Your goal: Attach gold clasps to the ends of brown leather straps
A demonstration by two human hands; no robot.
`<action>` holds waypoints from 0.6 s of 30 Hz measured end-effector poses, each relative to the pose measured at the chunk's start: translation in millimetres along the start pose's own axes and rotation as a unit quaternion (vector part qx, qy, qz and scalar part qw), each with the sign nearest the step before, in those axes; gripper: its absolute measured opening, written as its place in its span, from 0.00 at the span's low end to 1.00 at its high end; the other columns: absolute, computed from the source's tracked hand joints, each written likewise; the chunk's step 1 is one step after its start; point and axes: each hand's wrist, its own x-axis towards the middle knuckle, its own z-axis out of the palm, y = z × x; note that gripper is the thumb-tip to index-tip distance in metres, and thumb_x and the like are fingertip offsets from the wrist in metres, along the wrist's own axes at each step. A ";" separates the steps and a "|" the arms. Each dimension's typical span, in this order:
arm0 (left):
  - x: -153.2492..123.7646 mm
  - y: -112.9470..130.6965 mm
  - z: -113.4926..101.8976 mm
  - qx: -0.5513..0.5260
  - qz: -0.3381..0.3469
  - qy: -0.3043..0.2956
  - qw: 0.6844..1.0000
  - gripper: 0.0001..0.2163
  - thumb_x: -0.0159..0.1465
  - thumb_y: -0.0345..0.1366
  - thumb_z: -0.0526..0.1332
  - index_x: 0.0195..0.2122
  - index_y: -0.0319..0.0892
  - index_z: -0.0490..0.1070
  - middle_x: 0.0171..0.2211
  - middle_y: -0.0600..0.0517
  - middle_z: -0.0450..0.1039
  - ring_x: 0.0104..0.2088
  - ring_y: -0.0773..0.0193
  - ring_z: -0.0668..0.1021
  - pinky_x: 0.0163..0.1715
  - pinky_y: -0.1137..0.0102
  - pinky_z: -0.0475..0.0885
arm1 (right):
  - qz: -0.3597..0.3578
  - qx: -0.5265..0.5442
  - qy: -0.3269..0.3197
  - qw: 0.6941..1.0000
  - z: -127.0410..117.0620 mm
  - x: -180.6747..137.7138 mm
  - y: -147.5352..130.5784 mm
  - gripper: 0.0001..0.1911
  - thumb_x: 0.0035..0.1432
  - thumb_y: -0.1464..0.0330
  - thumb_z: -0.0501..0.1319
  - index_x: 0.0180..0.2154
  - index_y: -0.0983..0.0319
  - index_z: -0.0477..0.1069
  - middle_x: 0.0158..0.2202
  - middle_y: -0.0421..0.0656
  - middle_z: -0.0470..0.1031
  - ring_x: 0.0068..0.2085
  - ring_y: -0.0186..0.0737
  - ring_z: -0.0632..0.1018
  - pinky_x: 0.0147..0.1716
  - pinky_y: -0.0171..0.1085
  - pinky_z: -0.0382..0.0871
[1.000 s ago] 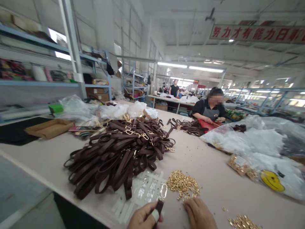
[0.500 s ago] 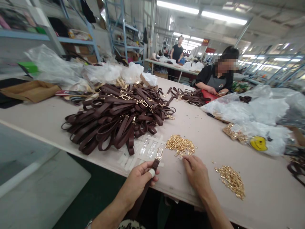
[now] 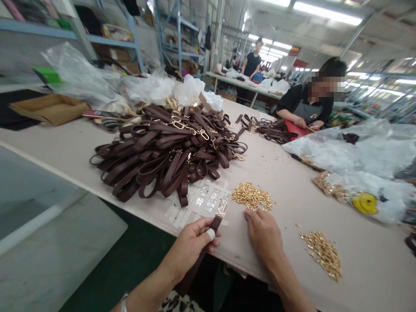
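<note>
My left hand (image 3: 199, 242) is closed around a dark brown leather strap (image 3: 217, 222), its thumb wrapped in a pale band. A gold clasp (image 3: 222, 208) sticks out from the strap's upper end, while the rest hangs below the table edge. My right hand (image 3: 264, 234) rests on the table at the near side of a heap of small gold metal fittings (image 3: 251, 196). Its fingers are bent and pressed together; whatever is at the tips, if anything, is too small to make out. Beyond the left hand lies a big pile of brown straps (image 3: 162, 151) with gold clasps.
A second heap of gold fittings (image 3: 321, 255) lies at the right. Clear taped plastic (image 3: 204, 199) covers part of the table (image 3: 266, 268). Plastic bags (image 3: 357, 151) stand at the right, a brown paper piece (image 3: 48, 109) at far left. A co-worker (image 3: 308, 102) sits across the table.
The view has shifted slightly, moving the scene to the right in the picture. My right hand has drawn slightly left along the heap's near edge. The left hand keeps its hold on the strap.
</note>
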 end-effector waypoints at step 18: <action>-9.9 -1.2 15.7 -0.020 0.009 -0.033 0.999 0.15 0.59 0.31 0.62 0.48 0.39 0.74 0.41 0.47 0.78 0.35 0.66 0.79 0.30 0.75 0.67 | 0.247 0.510 -0.006 0.824 -28.3 -19.0 -27.3 0.12 0.56 0.58 0.65 0.34 0.61 0.74 0.29 0.42 0.79 0.33 0.40 0.79 0.36 0.38 0.72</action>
